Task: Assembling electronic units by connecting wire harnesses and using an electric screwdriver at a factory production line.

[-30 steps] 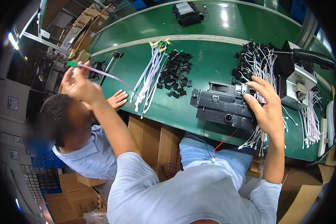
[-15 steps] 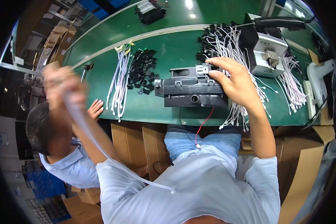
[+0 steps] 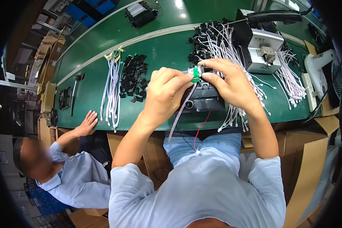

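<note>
A black plastic housing (image 3: 209,99) lies near the front edge of the green table, with a red and a dark wire hanging from it towards my lap. My left hand (image 3: 165,89) pinches a small green circuit board (image 3: 195,75) over the housing's upper part, where a small white piece sits. From the board a white cable (image 3: 181,110) trails down past the table edge. Closed round the housing's upper right end, my right hand (image 3: 231,81) has its thumb close to the board's right side. Whether the board touches the housing I cannot tell.
Left of the housing lie small black plastic parts (image 3: 133,78) and white cables with boards (image 3: 111,91). To the right are a bundle of white cables (image 3: 231,49), a silver-black device (image 3: 263,53) and a black-handled tool (image 3: 273,16). A co-worker's hand (image 3: 87,123) rests on the front edge.
My left hand has swung in from the far left to the housing, bringing the board and its cable. My right hand stays on the housing. The co-worker has come into fuller view.
</note>
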Available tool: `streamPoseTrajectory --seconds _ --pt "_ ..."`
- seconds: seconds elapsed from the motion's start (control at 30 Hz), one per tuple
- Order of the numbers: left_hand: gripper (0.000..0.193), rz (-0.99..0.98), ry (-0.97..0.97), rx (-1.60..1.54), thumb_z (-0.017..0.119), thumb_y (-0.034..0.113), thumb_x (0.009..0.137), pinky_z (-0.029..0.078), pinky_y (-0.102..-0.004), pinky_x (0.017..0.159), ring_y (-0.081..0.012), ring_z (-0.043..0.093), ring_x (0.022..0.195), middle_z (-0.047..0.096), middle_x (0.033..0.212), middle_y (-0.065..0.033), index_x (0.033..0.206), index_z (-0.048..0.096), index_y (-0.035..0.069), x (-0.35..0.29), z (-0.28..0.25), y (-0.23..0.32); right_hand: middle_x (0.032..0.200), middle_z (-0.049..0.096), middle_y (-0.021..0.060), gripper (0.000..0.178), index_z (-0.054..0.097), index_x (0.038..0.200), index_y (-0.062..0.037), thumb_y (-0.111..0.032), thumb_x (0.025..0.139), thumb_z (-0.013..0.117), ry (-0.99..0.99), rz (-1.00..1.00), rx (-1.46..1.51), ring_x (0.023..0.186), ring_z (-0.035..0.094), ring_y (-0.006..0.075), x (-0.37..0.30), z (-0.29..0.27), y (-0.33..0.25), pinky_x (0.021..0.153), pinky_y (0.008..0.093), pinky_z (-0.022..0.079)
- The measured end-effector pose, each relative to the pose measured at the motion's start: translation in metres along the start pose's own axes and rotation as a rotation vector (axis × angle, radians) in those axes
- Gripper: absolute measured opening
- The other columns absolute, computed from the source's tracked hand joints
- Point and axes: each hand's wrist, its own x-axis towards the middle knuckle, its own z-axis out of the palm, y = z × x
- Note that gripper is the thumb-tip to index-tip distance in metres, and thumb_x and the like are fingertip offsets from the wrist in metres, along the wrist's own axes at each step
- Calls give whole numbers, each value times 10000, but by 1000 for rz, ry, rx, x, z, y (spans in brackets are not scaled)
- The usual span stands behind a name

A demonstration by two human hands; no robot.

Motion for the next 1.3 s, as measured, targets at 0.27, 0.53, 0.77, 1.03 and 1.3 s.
streamPoseTrajectory --seconds 0.27,0.53,0.77,1.03,1.3 --pt "189 46 32 62 749 52 698 371 -320 702 -175 580 758 637 802 3 868 675 88 1 4 -1 1046 660 153 276 640 1098 -15 -115 841 643 5 14 17 971 618 306 2 -1 0 866 364 469" --pt "233 119 -3 136 741 12 687 420 -343 739 -251 621 837 662 954 -88 904 662 45 5 3 5 1041 662 153 287 643 1106 -22 -120 837 649 -16 42 45 964 622 293 1 -2 -3 854 358 472" --pt "177 201 -48 188 643 34 720 450 -408 828 -261 629 935 652 1027 -109 895 642 6 1 5 -1 1026 666 155 287 644 1103 -18 -136 841 650 -18 54 72 942 633 289 2 -2 -2 838 351 477" --pt "206 183 -115 102 712 -20 717 512 -386 783 -321 647 915 665 1027 -149 902 622 -15 7 2 -3 1033 671 130 295 642 1139 -34 -122 858 631 8 -38 65 949 642 256 0 -2 5 822 335 482" --pt "210 149 -134 50 629 0 705 475 -387 843 -290 620 978 654 1060 -128 915 634 0 7 2 -8 1270 388 317 772 272 1281 207 -300 875 689 1059 349 734 1252 443 380 45 -135 121 1032 476 430"
